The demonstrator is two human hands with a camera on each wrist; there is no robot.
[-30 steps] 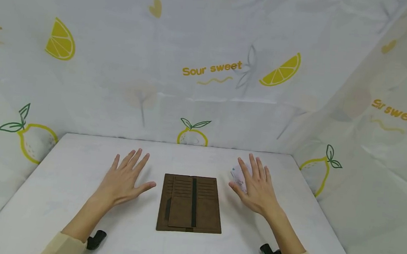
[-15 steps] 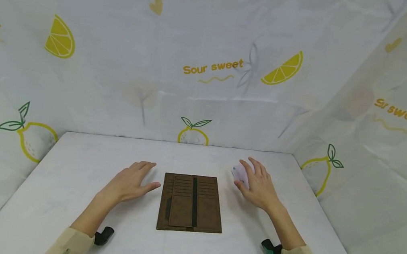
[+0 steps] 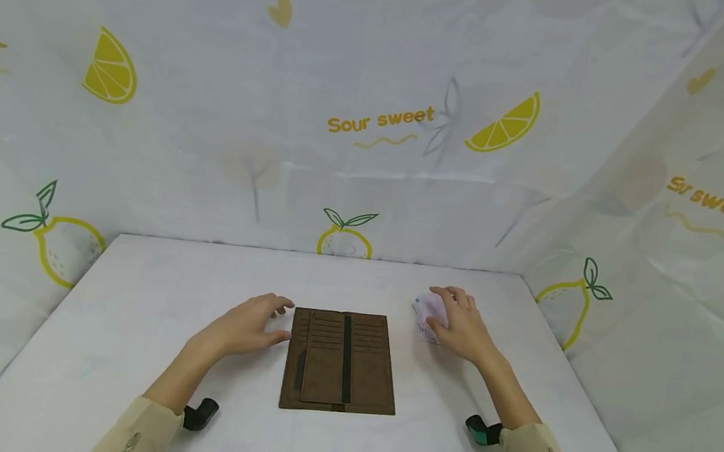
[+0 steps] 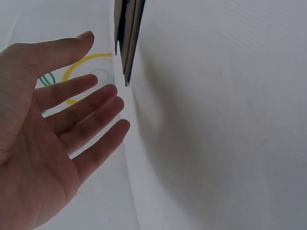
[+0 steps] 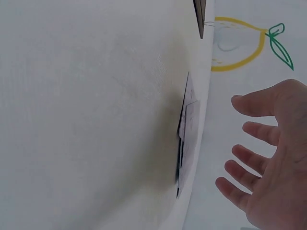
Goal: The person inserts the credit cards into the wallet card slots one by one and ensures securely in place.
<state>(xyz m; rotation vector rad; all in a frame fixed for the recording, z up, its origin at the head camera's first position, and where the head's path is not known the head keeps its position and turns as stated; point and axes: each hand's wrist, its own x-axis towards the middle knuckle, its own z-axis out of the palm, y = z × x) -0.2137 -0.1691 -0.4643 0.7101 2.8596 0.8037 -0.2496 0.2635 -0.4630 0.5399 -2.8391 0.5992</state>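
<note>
A brown wallet (image 3: pixel 323 377) lies unfolded on the table, card slots and a dark central strip showing. Just off its left edge is my left hand (image 3: pixel 243 327), thumb and fingers apart. In the left wrist view a gap separates those fingers from the wallet (image 4: pixel 128 38). My right hand (image 3: pixel 465 332) hovers over a small pile of pale purple paper pieces (image 3: pixel 428 311), partly hiding it. The right wrist view has this hand (image 5: pixel 273 177) with loosely bent fingers, apart from the paper pieces (image 5: pixel 189 134), which lie overlapping. Whether they are banknotes I cannot tell.
The white-covered table (image 3: pixel 202 277) ends at a hanging cloth (image 3: pixel 212 170) printed with lemons, at the back and sides. A black wrist device (image 3: pixel 200 414) sits at the left cuff, another black and green device (image 3: pixel 482 432) at the right.
My left hand has moved right to the wallet's edge, its fingers bending from a spread pose. My right hand has lowered over the paper pieces, its fingers curving in. Wallet and paper pieces stay put.
</note>
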